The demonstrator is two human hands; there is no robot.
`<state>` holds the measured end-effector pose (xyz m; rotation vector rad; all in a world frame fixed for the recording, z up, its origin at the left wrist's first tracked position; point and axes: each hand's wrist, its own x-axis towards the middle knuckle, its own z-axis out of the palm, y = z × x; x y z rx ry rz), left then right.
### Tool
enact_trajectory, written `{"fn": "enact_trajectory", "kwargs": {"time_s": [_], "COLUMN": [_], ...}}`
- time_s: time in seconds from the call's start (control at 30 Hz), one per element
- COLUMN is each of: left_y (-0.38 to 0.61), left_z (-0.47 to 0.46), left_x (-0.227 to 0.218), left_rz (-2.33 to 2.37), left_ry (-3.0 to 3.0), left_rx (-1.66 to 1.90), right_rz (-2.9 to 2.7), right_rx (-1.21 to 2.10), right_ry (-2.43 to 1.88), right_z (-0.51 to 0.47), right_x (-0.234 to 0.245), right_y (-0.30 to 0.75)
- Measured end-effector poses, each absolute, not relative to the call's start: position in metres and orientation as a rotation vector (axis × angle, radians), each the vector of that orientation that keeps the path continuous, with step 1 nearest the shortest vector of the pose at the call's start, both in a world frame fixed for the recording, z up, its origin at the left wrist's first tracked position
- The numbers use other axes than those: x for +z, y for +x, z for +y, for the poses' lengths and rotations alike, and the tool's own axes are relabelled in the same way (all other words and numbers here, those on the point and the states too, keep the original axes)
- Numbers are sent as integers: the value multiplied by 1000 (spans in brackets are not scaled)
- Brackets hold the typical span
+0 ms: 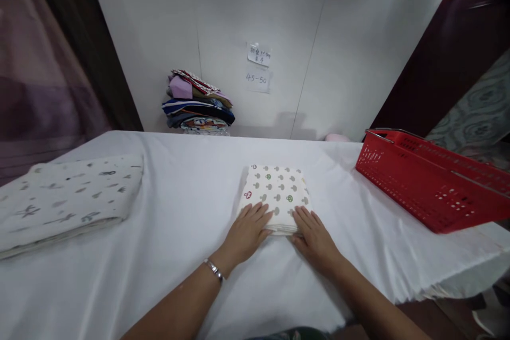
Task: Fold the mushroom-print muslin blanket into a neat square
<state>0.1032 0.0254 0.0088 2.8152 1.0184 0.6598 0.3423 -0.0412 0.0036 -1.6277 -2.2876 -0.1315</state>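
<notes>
A folded white cloth [275, 187] printed with grey, green and red mushrooms lies flat in the middle of the white-covered table. My left hand [247, 229] rests on its near left corner, fingers stretched out and lying flat. On the near right corner lies my right hand [314, 234], its fingers likewise extended, the thumb at the cloth's near edge. Both hands press from above and neither is closed around the cloth. A bracelet [215, 270] circles my left wrist.
At the left, a larger folded cloth [75, 194] with a dark print lies on the table [179, 196]. A red plastic basket [430, 186] stands at the right edge. Behind the table's far edge, a pile of folded fabrics [199, 103] leans near the wall, beside two paper notes [258, 79].
</notes>
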Motion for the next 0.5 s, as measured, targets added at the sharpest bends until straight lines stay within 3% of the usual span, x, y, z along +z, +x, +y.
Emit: {"fn": "enact_trajectory", "kwargs": {"time_s": [0.27,0.5], "left_y": [99,101], "left_z": [25,24], "left_x": [30,24], "left_rz": [1145,1310], "left_ry": [2579,2540], "left_rx": [832,874], "right_rz": [-2282,-2177], "right_rx": [124,58], "right_ry": [-1725,-1746], "right_z": [-38,29], "right_x": [32,40], "right_y": [343,336]}}
